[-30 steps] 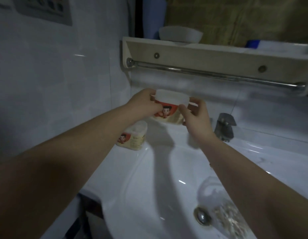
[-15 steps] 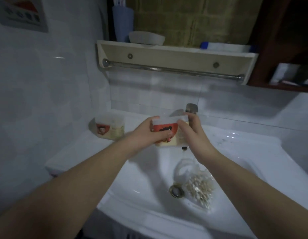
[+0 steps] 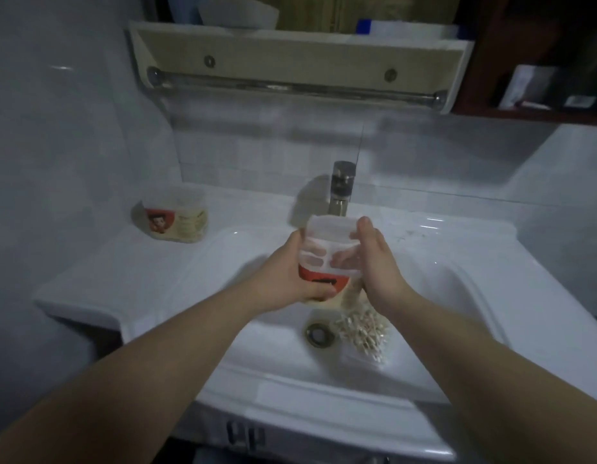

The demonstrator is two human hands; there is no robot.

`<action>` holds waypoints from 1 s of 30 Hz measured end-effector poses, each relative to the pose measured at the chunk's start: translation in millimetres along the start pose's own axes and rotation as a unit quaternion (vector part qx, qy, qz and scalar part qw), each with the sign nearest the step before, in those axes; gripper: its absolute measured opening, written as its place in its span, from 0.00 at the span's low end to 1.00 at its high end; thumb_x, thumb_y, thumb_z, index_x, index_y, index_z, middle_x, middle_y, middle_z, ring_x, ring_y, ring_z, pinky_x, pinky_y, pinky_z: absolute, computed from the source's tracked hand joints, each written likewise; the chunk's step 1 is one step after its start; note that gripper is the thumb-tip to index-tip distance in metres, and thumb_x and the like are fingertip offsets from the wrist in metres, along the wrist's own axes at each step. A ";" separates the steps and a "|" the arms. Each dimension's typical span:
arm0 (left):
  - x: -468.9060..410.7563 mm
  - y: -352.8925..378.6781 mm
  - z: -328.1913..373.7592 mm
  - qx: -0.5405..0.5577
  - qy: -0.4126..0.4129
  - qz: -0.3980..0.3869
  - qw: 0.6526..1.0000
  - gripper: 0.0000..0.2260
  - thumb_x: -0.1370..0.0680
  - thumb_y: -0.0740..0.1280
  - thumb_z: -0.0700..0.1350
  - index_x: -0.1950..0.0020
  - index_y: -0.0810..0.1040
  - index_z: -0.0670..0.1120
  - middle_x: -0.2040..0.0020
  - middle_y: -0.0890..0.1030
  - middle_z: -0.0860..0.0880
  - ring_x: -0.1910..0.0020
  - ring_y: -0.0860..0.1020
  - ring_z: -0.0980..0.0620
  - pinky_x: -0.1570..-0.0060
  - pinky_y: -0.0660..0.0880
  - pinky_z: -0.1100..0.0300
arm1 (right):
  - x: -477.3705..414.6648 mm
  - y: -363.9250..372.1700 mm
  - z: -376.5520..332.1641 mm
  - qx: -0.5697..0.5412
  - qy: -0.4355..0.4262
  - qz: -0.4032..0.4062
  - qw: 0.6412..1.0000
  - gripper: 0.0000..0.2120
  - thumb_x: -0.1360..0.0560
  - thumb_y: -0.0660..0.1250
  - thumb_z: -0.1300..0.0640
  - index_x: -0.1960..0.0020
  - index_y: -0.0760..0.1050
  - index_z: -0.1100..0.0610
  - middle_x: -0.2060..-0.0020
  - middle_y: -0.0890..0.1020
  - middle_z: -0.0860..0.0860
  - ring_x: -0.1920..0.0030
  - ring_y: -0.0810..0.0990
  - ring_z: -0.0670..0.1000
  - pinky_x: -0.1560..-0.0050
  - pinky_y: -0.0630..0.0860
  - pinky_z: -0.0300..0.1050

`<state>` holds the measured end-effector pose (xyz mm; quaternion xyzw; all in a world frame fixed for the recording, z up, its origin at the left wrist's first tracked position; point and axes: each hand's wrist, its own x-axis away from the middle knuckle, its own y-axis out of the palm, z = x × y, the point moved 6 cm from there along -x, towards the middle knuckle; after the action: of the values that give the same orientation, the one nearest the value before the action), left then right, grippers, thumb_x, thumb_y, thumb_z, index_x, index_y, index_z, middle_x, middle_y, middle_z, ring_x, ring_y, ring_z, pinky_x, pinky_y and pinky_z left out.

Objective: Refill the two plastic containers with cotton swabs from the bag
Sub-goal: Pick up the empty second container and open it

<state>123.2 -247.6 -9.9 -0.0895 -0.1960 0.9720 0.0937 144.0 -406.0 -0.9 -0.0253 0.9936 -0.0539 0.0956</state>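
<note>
Over the sink basin I hold a plastic container (image 3: pixel 325 259) with a translucent lid and a red cartoon label. My left hand (image 3: pixel 290 279) grips its body from the left, thumb under the label. My right hand (image 3: pixel 374 259) holds its lid from the right, fingers seen through the plastic. A second container (image 3: pixel 175 217) with the same label stands on the counter at the back left. A clear bag of cotton swabs (image 3: pixel 364 331) lies in the basin, right of the drain and partly behind my right wrist.
A metal faucet (image 3: pixel 342 187) rises just behind the held container. The drain (image 3: pixel 319 333) sits mid-basin. A shelf with a towel rail (image 3: pixel 290 85) hangs on the tiled wall above. The white counter rim (image 3: pixel 123 256) runs left; a dark cabinet is at upper right.
The container came down from near the shelf to low over the basin. My view has tilted down, so the bag and the second container show more fully.
</note>
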 end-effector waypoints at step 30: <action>4.1 -19.3 -45.8 -0.242 -0.050 0.022 0.969 0.41 0.34 0.83 0.52 0.28 0.63 0.54 0.37 0.73 0.52 0.44 0.74 0.52 0.54 0.69 0.65 | -8.5 -10.4 21.2 0.198 0.034 0.023 0.979 0.08 0.22 0.67 0.52 0.56 0.84 0.50 0.60 0.86 0.46 0.56 0.85 0.50 0.51 0.83 0.49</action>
<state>131.7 -212.5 -44.4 -0.0652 -0.4281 0.9006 0.0378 156.8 -418.0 -18.8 0.0186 0.9663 -0.2481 0.0662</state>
